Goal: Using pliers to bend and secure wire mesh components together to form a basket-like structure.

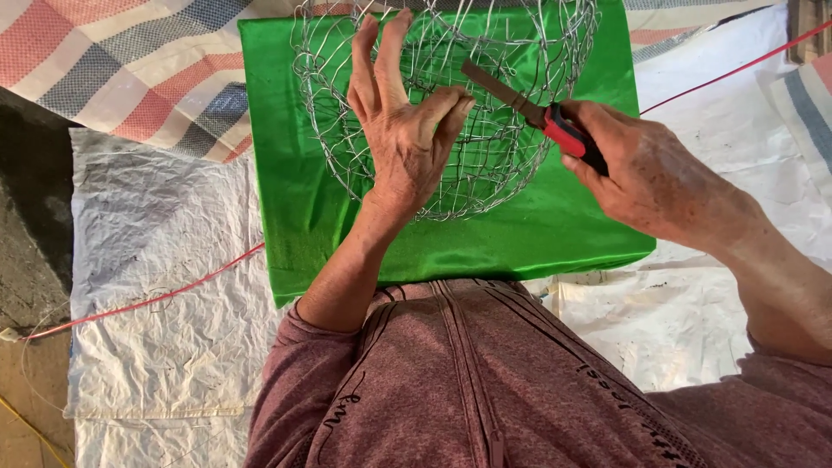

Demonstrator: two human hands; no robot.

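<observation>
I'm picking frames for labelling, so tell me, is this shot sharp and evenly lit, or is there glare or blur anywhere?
Head view: soft, even daylight with only faint shadows; the green satin cloth shows a mild sheen, no harsh glare; the wire mesh basket, left hand and right hand holding the red-handled pliers look sharp; slight wide-angle stretch at the edges.

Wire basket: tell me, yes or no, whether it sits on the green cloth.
Yes, the wire basket rests on the green cloth, with green showing through its mesh.
</observation>
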